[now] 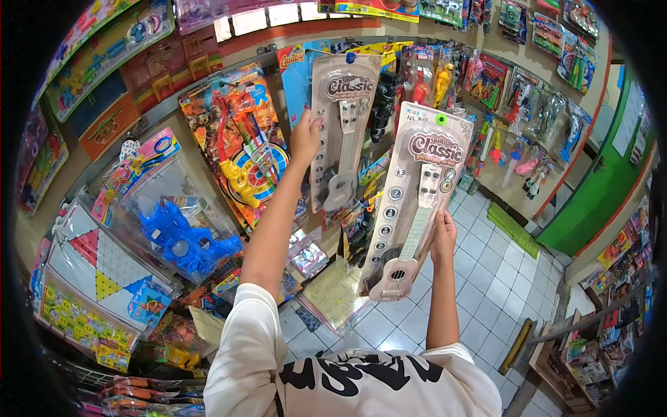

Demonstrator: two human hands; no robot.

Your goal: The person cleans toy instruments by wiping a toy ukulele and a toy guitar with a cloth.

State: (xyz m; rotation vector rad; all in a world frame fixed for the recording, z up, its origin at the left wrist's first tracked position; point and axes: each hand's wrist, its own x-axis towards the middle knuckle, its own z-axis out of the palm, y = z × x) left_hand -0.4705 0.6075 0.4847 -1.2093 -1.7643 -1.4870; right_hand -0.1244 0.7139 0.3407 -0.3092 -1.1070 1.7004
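Observation:
Two packaged toy guitars on "Guitar Classic" cards are in front of me. My right hand [442, 236] grips the right edge of the nearer pack [410, 222], which holds a pale pink guitar and is tilted, its top leaning right. My left hand [306, 137] is closed on the left edge of the other pack [343, 132], which sits upright against the display, near the hooks; whether it still hangs on one is unclear. Behind it a blue guitar card [293, 76] shows in part.
Left of my arm hang an orange archery set [236, 139] and a blue toy gun pack [182, 236]. More toys line the back wall. A green door [590, 194] stands at the right, above a green mat [513, 229] on the tiled floor [479, 278]. Shelves fill the lower right.

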